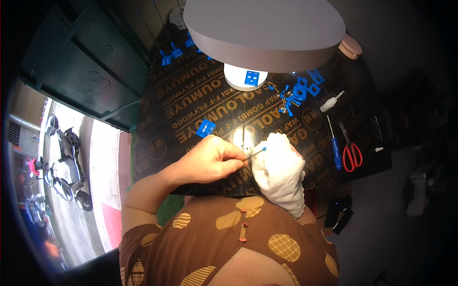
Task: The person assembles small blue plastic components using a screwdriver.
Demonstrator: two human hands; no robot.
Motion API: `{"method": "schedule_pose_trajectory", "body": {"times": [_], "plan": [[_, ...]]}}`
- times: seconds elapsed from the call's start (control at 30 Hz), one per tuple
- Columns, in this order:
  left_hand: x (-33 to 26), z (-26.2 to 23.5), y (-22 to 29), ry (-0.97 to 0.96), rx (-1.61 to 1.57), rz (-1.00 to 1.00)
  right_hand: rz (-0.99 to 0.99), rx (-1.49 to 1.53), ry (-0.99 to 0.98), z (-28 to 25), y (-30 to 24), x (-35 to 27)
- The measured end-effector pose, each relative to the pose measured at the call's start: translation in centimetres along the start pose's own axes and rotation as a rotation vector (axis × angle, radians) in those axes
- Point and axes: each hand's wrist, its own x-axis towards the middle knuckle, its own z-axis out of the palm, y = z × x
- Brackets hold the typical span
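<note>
Just past the table's near edge, my left hand (214,159) pinches a thin dark rod (251,156) between thumb and fingers. A small blue tip (263,149) ends the rod and reaches the edge of a white cloth (279,171). That cloth covers most of my right hand (298,149), which seems to grip it; only a little skin shows, and the fingers are hidden. Just beyond my left knuckles lies a flat blue plastic piece (205,128). A similar blue piece (252,78) rests on the white lamp base (234,84).
A wide grey lamp head (265,35) overhangs the dark printed table (162,105). Loose blue parts (292,97), a white dropper bottle (331,102), a blue-handled screwdriver (336,150) and red-handled scissors (352,155) lie right. More blue pieces (172,51) stand far left, beside a green door (90,71).
</note>
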Motion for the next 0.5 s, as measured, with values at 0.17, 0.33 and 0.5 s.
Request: {"method": "schedule_pose_trajectory", "body": {"times": [0.17,0.33,0.5], "plan": [[-0.5,0.4,-0.3,0.088,0.244,0.134,0.059,-0.038,-0.03,0.0,-0.4,-0.1],[-0.7,1.1,-0.3,0.23,0.449,0.256,0.007,-0.08,-0.016,0.2,-0.3,0.1],[-0.7,1.2,-0.5,0.263,0.518,0.307,0.001,-0.103,-0.035,0.1,-0.5,0.0]]}}
